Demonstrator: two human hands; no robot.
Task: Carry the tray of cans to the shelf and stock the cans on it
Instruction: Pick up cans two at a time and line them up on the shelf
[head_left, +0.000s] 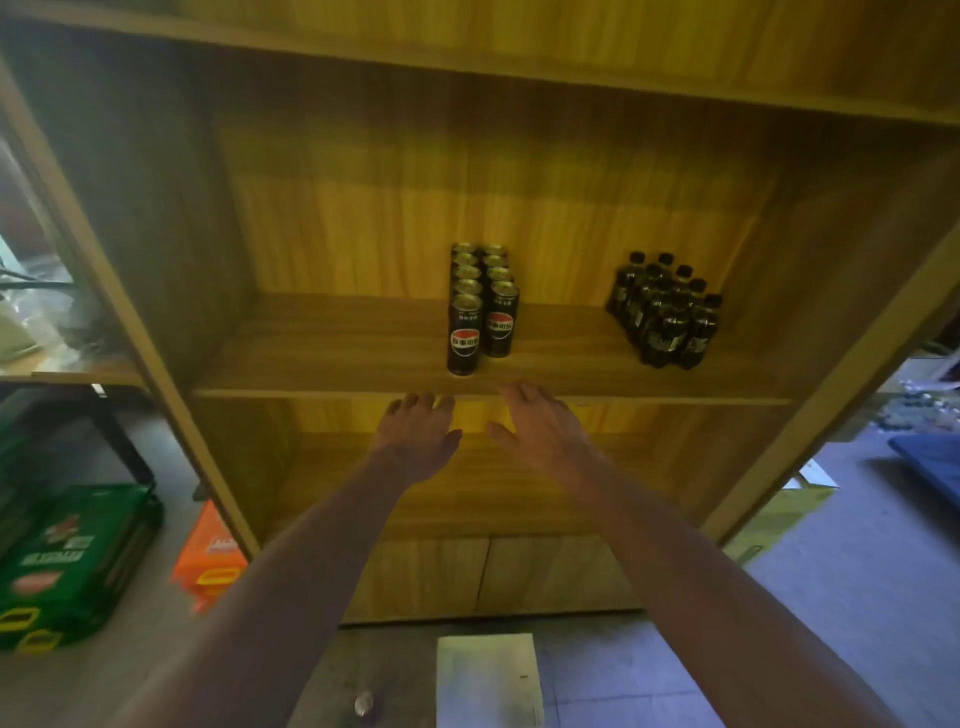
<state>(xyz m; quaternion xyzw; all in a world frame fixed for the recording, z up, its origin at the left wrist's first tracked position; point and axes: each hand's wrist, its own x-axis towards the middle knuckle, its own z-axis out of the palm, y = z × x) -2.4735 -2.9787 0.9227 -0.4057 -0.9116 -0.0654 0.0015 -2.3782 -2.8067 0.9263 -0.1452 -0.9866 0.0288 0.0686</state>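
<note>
Wooden shelf (332, 364) w/ two rows of black Pepsi cans (480, 306) standing mid-board, pack of dark bottles (665, 312) right of cans, left hand (415, 434) & right hand (540, 426) empty, fingers spread, side by side just below shelf's front edge under cans

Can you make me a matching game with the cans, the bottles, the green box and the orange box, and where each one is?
Things:
1. cans
2. bottles
3. green box
4. orange box

Places:
A. floor, far left
B. shelf, right side
C. floor, against the cabinet's left side
D. shelf, middle, two rows

Pairs: 1-D, 2-B, 3-A, 4-C
</note>
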